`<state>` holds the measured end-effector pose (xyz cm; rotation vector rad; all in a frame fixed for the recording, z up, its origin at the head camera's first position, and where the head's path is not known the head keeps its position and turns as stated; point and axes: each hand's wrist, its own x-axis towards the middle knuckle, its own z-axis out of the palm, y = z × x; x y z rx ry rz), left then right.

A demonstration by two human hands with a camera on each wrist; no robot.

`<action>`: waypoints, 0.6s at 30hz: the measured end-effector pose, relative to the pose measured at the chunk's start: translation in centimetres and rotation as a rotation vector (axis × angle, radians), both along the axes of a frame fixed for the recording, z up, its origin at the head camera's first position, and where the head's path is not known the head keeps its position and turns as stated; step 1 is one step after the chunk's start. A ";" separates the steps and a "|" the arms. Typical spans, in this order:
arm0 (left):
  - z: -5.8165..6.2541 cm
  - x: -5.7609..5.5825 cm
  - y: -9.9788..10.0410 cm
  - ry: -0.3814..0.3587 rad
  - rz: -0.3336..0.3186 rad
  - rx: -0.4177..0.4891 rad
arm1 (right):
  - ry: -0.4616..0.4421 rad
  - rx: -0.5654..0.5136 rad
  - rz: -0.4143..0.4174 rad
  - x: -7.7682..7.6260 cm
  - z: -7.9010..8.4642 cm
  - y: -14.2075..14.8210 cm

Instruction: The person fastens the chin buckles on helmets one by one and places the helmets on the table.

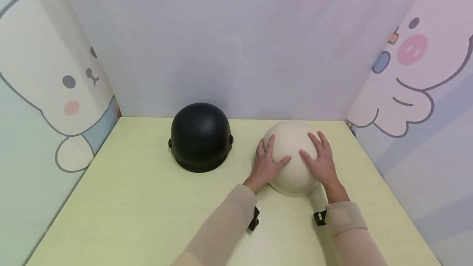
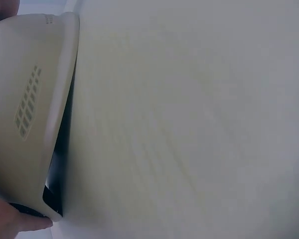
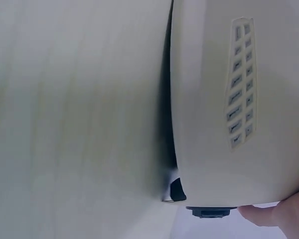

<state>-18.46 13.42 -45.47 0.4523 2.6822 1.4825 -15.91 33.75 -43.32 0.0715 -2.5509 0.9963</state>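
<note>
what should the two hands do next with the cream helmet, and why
Perhaps press the cream helmet gently down to check that it sits steady: the left hand and right hand touch it on opposite sides, and both wrist views show a dark gap under its rim. Whether it rests fully on the table is unclear.

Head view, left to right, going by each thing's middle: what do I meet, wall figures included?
Left wall's cartoon figure → black helmet → left hand → cream helmet → right hand → right wall's cartoon figure.
</note>
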 end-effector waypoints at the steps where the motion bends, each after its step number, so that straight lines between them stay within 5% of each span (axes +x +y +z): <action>1: 0.0 -0.2 0.2 -0.001 -0.002 -0.003 | 0.001 -0.001 -0.005 -0.2 0.0 0.2; 18: 0.2 -2.3 2.4 -0.026 -0.036 -0.007 | 0.039 -0.062 -0.032 -1.6 -0.3 2.3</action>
